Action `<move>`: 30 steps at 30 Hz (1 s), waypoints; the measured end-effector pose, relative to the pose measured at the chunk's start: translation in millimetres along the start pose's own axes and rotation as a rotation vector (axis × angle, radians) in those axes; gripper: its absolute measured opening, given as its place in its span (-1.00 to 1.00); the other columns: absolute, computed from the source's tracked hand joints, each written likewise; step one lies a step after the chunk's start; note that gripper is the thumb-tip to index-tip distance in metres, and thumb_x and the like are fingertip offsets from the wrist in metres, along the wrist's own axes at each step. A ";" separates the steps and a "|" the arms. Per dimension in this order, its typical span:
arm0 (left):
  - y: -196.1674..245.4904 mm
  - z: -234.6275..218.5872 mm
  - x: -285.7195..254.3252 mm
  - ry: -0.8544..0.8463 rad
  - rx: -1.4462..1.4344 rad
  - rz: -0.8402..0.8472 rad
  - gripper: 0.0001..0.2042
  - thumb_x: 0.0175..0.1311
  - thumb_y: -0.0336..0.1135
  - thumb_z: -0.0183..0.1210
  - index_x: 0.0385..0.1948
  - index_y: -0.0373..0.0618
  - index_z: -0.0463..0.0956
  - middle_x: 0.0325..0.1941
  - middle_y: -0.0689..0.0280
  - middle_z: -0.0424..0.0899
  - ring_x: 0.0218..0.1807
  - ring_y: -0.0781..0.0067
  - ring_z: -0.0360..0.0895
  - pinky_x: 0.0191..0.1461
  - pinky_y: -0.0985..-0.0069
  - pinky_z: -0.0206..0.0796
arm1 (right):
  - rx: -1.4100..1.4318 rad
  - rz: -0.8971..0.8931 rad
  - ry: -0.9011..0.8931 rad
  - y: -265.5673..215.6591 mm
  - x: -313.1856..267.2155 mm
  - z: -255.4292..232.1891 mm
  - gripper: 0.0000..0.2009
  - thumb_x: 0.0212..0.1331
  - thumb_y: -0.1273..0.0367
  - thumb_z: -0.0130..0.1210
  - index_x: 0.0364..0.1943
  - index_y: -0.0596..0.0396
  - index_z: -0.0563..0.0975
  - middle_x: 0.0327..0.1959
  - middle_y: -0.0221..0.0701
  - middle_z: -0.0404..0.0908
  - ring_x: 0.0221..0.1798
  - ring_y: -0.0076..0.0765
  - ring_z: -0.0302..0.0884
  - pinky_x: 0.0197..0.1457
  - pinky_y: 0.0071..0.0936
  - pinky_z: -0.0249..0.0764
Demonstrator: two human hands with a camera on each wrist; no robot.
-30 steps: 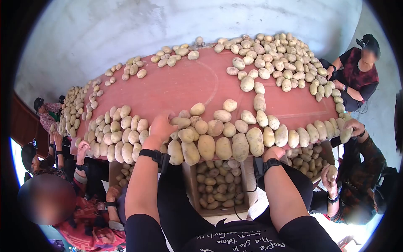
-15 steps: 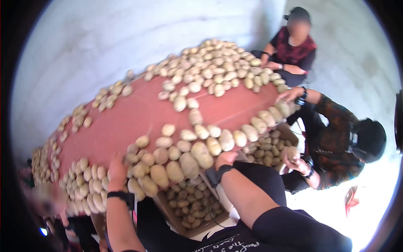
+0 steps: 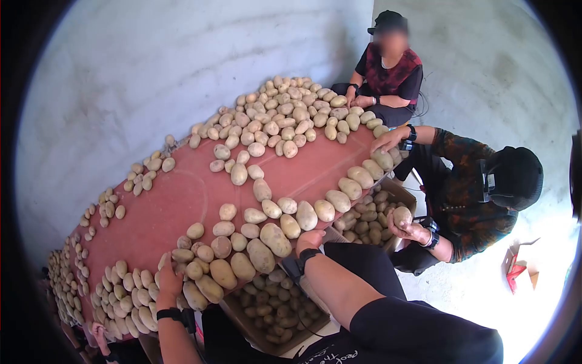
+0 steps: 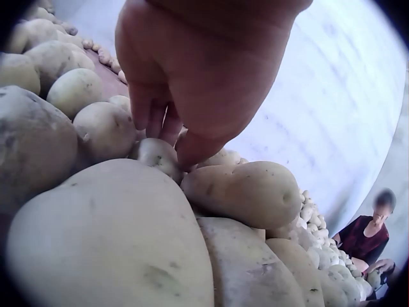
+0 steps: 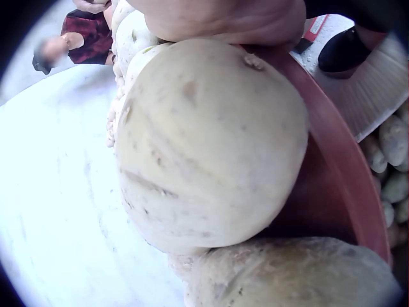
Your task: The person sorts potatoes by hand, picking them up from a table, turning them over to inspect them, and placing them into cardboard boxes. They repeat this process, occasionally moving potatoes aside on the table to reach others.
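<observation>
My left hand (image 3: pixel 170 282) reaches down among the potatoes along the table's near side. In the left wrist view, its fingers and thumb close about a small pale potato (image 4: pixel 158 157), partly hidden by the hand. An elongated potato (image 4: pixel 246 192) lies right beside the thumb. My right hand (image 3: pixel 309 241) rests at the table edge by the row of large potatoes (image 3: pixel 274 239), with nothing visible in its grasp. A big potato (image 5: pixel 214 144) fills much of the right wrist view, just in front of that hand, whose fingers are hidden there.
Potatoes lie heaped at the far end of the red table (image 3: pixel 182 200). Below its edge stand a box of potatoes (image 3: pixel 227 306) and a second box (image 3: pixel 397 193). To the right a person in a cap (image 3: pixel 479 194) holds a potato (image 3: pixel 402 215); another person (image 3: pixel 388 73) sits farther back.
The head view has swung to the right, so the table and both my hands appear farther left. Both hands stay near the same potatoes.
</observation>
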State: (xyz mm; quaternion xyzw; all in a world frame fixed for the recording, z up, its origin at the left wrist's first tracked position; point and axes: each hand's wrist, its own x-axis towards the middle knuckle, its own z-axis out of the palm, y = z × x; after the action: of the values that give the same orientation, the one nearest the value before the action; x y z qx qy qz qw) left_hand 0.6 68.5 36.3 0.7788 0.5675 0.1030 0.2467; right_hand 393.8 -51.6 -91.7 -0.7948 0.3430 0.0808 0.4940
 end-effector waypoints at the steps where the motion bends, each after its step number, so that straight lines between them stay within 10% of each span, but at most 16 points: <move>1: 7.3 -4.0 -2.1 -0.015 -0.008 -0.015 -0.23 0.03 -0.56 0.25 0.38 -0.14 0.12 0.08 -0.01 0.55 0.10 -0.04 0.50 0.24 0.21 0.31 | 0.026 0.022 -0.011 -0.9 0.7 0.3 -0.34 0.40 0.01 -0.37 -0.43 0.36 0.59 -0.38 0.09 0.64 -0.22 0.24 0.63 -0.03 -0.01 0.52; 4: -6.3 3.3 -21.5 0.451 0.178 0.315 -0.46 0.05 -0.58 0.22 0.17 -0.20 0.38 -0.02 0.00 0.59 0.01 -0.02 0.51 0.19 0.20 0.30 | 0.092 0.082 -0.055 -0.2 0.1 0.5 -0.30 0.41 0.00 -0.42 -0.37 0.41 0.60 -0.31 0.15 0.63 -0.12 0.29 0.58 0.05 0.00 0.48; 8: 16.1 -0.8 -81.2 0.522 -0.244 0.195 -0.89 0.23 -0.46 0.12 -0.26 -0.29 0.50 -0.21 0.06 0.59 -0.10 0.06 0.50 0.09 0.26 0.29 | 0.092 0.128 -0.195 -6.2 -2.0 -14.4 -0.29 0.41 -0.03 -0.45 -0.20 0.42 0.57 -0.19 0.19 0.60 0.03 0.28 0.52 0.15 -0.02 0.41; 11: 56.6 4.5 -150.1 0.405 -0.539 -0.032 -0.79 0.36 -0.35 0.00 -0.40 -0.33 0.47 -0.29 0.14 0.59 -0.16 0.20 0.49 0.02 0.26 0.29 | 0.170 -0.016 -0.376 5.2 4.6 -25.5 -0.34 0.41 -0.01 -0.43 -0.13 0.37 0.55 -0.11 0.15 0.60 0.02 0.26 0.54 0.10 -0.05 0.44; 13: 21.1 42.7 -179.5 0.223 -0.755 0.136 -0.78 0.37 -0.35 -0.03 -0.22 -0.37 0.50 -0.05 0.09 0.59 0.05 0.23 0.49 0.17 0.30 0.26 | 0.205 0.034 -0.553 65.0 37.2 2.7 -0.43 0.42 0.06 -0.38 -0.10 0.34 0.52 -0.09 0.10 0.60 0.00 0.22 0.56 0.04 -0.08 0.48; 15: -2.2 81.1 -204.6 -0.103 -0.982 -0.078 -0.57 0.32 -0.08 0.18 0.18 0.02 0.46 0.20 0.19 0.50 0.47 0.08 0.00 0.55 0.04 -0.30 | 0.067 0.233 -0.774 136.6 66.7 22.9 -0.51 0.41 0.10 -0.31 -0.05 0.27 0.49 -0.09 0.03 0.59 -0.02 0.10 0.57 -0.02 -0.12 0.50; 18: 92.1 84.6 -233.4 0.089 -0.722 0.171 -0.66 0.41 -0.19 0.03 0.08 -0.22 0.46 0.17 0.06 0.47 0.33 0.12 0.28 0.40 0.20 0.07 | -0.340 0.472 -1.255 196.9 18.5 -46.7 -0.57 0.36 0.06 -0.22 0.00 0.11 0.45 -0.09 -0.13 0.56 -0.09 -0.11 0.55 -0.12 -0.16 0.49; 23: 107.2 137.2 -236.1 -0.012 -0.318 0.441 -0.29 0.33 -0.08 0.07 0.38 -0.32 0.02 0.49 -0.13 -0.02 0.53 -0.08 -0.09 0.53 0.20 -0.22 | -0.453 0.764 -1.941 123.0 -110.1 -170.2 -0.43 0.35 -0.13 -0.36 -0.03 0.04 0.45 -0.05 -0.28 0.60 -0.04 -0.20 0.54 0.00 -0.21 0.46; 30: 103.7 27.8 -277.1 0.030 -0.056 0.467 -0.38 0.14 -0.30 0.23 0.27 -0.21 0.27 0.38 -0.03 0.26 0.43 -0.08 0.16 0.44 0.16 0.02 | -0.448 0.505 -2.239 56.5 -119.5 -174.7 -0.51 0.37 -0.06 -0.21 0.03 0.04 0.46 0.03 -0.23 0.58 0.06 -0.17 0.52 0.09 -0.19 0.47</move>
State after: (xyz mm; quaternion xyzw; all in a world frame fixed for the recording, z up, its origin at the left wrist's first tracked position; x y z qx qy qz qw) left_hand 6.5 -222.2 97.6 0.8803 0.3722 0.1844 0.2294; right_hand 231.9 -158.5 10.1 -0.2583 -0.1574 0.8908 0.3390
